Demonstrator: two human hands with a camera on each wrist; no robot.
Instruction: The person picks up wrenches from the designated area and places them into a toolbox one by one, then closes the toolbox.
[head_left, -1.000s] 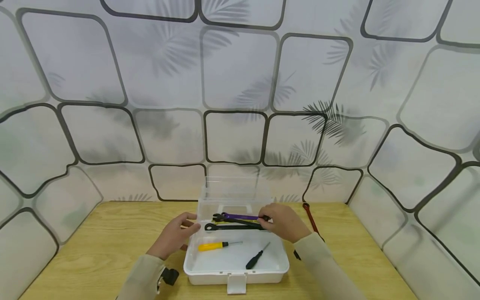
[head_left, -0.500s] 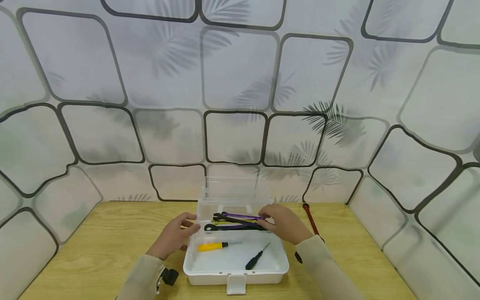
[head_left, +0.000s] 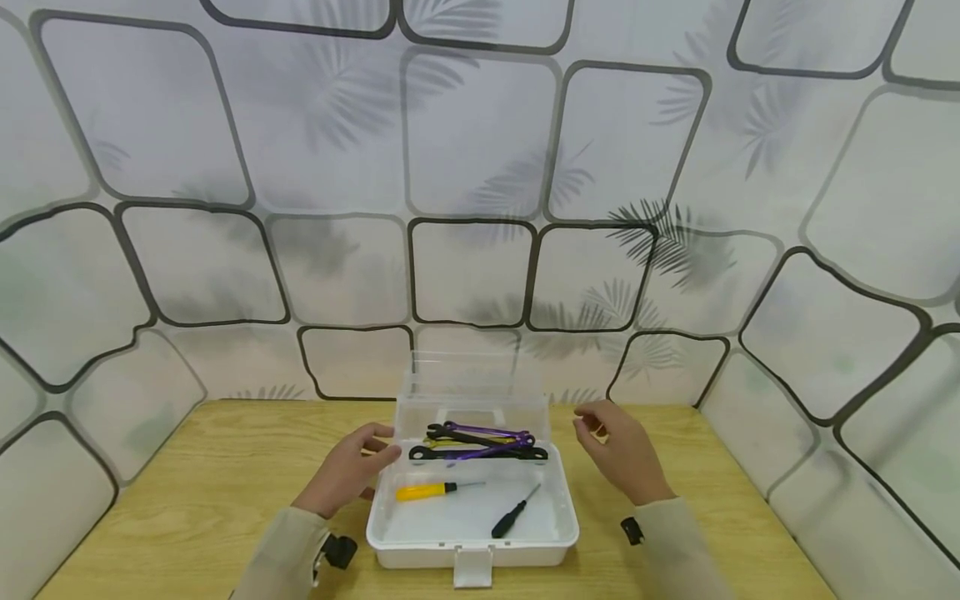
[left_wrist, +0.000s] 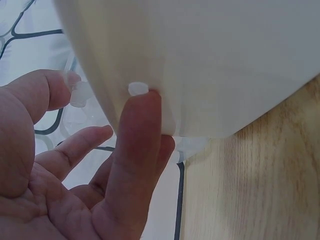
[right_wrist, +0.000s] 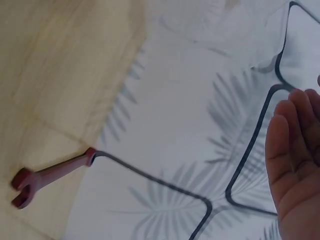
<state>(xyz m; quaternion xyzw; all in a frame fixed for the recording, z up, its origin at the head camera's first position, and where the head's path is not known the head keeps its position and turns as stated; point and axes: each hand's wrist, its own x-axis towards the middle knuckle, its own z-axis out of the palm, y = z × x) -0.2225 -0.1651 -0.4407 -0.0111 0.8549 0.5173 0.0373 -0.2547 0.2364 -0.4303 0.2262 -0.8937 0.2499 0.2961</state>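
I can see a pale beige left sleeve (head_left: 279, 552) and a matching right sleeve (head_left: 681, 546), both long and plain. A boxy black block (head_left: 341, 552) juts from the inner side of the first near its end; a smaller-looking black piece (head_left: 632, 531) shows beside the second.

Soft, even light; right-wrist view blurry

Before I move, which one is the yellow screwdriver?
On the wooden table sits an open white box. Inside it, the yellow screwdriver lies on the side nearer the left hand. Its bright colour sets it apart from the black screwdriver beside it.
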